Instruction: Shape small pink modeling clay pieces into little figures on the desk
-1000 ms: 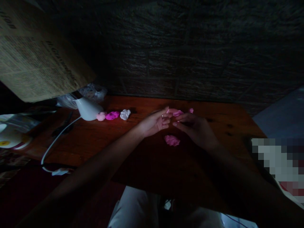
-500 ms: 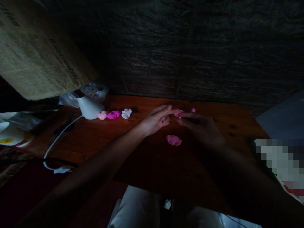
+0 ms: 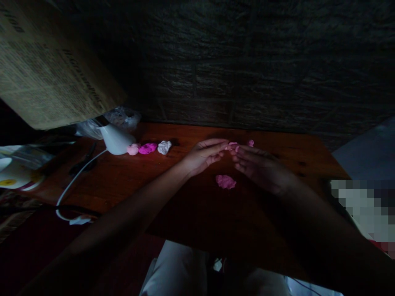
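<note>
Between the fingertips of both hands is a small piece of pink modelling clay (image 3: 232, 145). My left hand (image 3: 207, 155) pinches it from the left with thumb and fingers. From the right, my right hand (image 3: 259, 164) closes its thumb and fingers on the same piece. Part of the clay is hidden behind the fingers. A flattened pink clay lump (image 3: 226, 181) lies on the table just below the hands. A tiny pink clay bit (image 3: 251, 143) sits behind my right hand.
Left of the hands, a white clay lump (image 3: 164, 147), a magenta lump (image 3: 147, 148) and a pale pink lump (image 3: 133, 149) stand in a row beside a white lamp base (image 3: 115, 139). Its cable (image 3: 69, 187) runs down the left. A dark brick-patterned wall (image 3: 216, 82) bounds the back.
My left index finger, stretched out before, now bends in with the thumb at the clay. My right fingers have turned slightly and come closer to the left hand.
</note>
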`<state>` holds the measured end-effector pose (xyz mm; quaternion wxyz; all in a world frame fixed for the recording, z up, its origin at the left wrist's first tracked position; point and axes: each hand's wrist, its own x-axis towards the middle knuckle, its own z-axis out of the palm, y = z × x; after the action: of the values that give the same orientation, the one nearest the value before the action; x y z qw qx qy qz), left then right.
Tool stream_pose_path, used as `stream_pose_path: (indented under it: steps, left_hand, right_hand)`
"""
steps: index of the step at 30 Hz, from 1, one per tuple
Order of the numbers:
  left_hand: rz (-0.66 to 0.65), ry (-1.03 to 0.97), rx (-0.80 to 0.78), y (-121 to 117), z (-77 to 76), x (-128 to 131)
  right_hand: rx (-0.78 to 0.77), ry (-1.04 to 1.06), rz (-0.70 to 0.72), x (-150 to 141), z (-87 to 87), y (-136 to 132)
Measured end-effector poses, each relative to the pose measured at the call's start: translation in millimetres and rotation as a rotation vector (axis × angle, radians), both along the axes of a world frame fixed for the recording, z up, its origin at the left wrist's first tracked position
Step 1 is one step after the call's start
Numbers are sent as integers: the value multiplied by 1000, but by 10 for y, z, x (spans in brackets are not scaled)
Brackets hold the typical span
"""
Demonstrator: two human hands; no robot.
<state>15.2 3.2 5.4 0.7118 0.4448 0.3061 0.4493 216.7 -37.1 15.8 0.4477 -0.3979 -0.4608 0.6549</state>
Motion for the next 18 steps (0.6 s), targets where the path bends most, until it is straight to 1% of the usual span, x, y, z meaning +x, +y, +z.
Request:
stream_pose_path:
  steps: [3, 7, 10, 13, 18]
  left_hand:
    - [-44, -66, -39, -20, 41, -1]
    - [-93, -122, -62, -41, 72, -11]
    - [-99, -120, -66, -44, 68, -12]
    - [-107, -120, -79, -48, 66, -4]
    - [-140, -164, -94, -73, 109, 10]
  right_hand:
    - [-68, 98, 21, 18, 14, 13]
    - [-113, 205, 56, 19, 24, 17]
    - [-124, 216, 73, 10, 28, 13]
    - [-126, 215, 61, 1, 23, 10]
    - [-93, 183, 76, -6, 29, -3]
